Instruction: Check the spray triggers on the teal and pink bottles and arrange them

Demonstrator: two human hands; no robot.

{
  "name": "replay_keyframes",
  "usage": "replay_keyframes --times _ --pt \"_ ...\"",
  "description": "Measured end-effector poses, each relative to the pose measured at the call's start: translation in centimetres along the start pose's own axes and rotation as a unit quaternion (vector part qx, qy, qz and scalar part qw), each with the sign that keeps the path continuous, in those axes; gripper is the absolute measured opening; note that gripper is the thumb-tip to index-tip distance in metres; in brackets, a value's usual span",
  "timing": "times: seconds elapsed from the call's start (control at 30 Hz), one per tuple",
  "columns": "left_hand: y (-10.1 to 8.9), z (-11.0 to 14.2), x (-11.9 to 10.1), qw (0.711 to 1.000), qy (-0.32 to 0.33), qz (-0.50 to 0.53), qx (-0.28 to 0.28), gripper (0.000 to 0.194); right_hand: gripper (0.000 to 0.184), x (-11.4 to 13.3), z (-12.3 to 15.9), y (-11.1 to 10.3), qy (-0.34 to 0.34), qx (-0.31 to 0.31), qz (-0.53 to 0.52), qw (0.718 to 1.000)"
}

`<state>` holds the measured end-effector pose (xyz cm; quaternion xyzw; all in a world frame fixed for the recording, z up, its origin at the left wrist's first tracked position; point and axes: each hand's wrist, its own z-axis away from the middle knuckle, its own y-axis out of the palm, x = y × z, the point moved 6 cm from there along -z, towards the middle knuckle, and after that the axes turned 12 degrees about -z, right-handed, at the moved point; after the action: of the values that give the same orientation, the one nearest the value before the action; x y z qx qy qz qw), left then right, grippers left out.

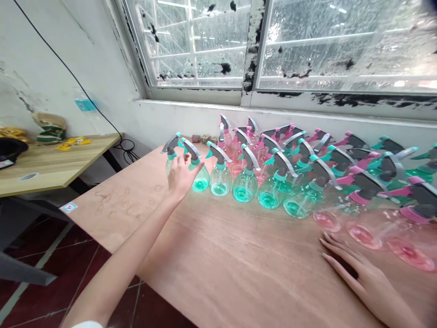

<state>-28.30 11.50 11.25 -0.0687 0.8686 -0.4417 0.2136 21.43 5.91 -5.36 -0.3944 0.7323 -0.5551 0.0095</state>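
My left hand (181, 176) is at the left end of a row of clear spray bottles with green trim. Its curled fingers and thumb are around the upper part of a spray bottle (200, 182) with green liquid in the bottom. Just left of it, partly hidden by the hand, stands another green-trimmed spray bottle (170, 160). My right hand (362, 275) lies with fingers stretched out on the wooden tabletop (239, 264), close in front of pink spray bottles (363, 232) but apart from them.
Behind the front row stand several more pink and green spray bottles (303, 150), crowded toward the wall. A second table (68, 164) at the left bears a bag (49, 127), yellow pieces (73, 143) and a clear bottle (89, 111). A black cable (68, 68) hangs along the wall.
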Motion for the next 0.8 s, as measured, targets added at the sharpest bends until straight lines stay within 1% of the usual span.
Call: replay_keyframes --times 0.1,0.2,0.33,0.43,0.5,0.57,0.63,0.7,0.77,0.8 --pt "0.4 -0.5 -0.5 1.000 -0.001 -0.020 0.020 0.042 0.045 0.2 -0.1 0.0 -0.007 -0.003 0.002 1.000" --pt "0.2 -0.6 -0.8 0.998 -0.005 -0.038 0.041 0.038 0.045 0.4 -0.1 0.0 -0.010 -0.008 0.006 1.000" --pt "-0.9 -0.1 -0.7 0.996 0.004 -0.048 0.079 0.034 0.045 0.4 -0.2 0.1 -0.013 -0.008 0.007 1.000" --pt "-2.1 0.8 0.0 0.992 0.026 -0.035 0.116 0.032 0.046 0.3 -0.1 0.2 -0.017 -0.012 0.008 1.000" --pt "-2.8 2.0 0.6 0.989 0.039 -0.016 0.139 0.034 0.046 0.2 0.0 0.3 -0.021 -0.014 0.008 1.000" --pt "-3.4 3.8 0.9 0.986 0.051 0.009 0.159 0.035 0.046 0.2 0.0 0.3 -0.024 -0.015 0.006 1.000" --pt "-3.9 6.0 0.4 0.981 0.070 0.047 0.174 0.033 0.046 0.3 -0.1 0.3 -0.024 -0.015 0.003 1.000" --pt "-4.5 8.4 -1.0 0.971 0.091 0.138 0.174 0.032 0.047 0.3 -0.2 0.2 -0.021 -0.016 -0.001 1.000" --pt "-4.7 10.6 -2.9 0.960 0.110 0.176 0.188 0.029 0.047 0.5 -0.4 0.2 -0.015 -0.014 -0.009 1.000" --pt "-4.6 11.7 -4.2 0.951 0.129 0.190 0.208 0.028 0.047 0.6 -0.5 0.2 -0.009 -0.010 -0.014 1.000"
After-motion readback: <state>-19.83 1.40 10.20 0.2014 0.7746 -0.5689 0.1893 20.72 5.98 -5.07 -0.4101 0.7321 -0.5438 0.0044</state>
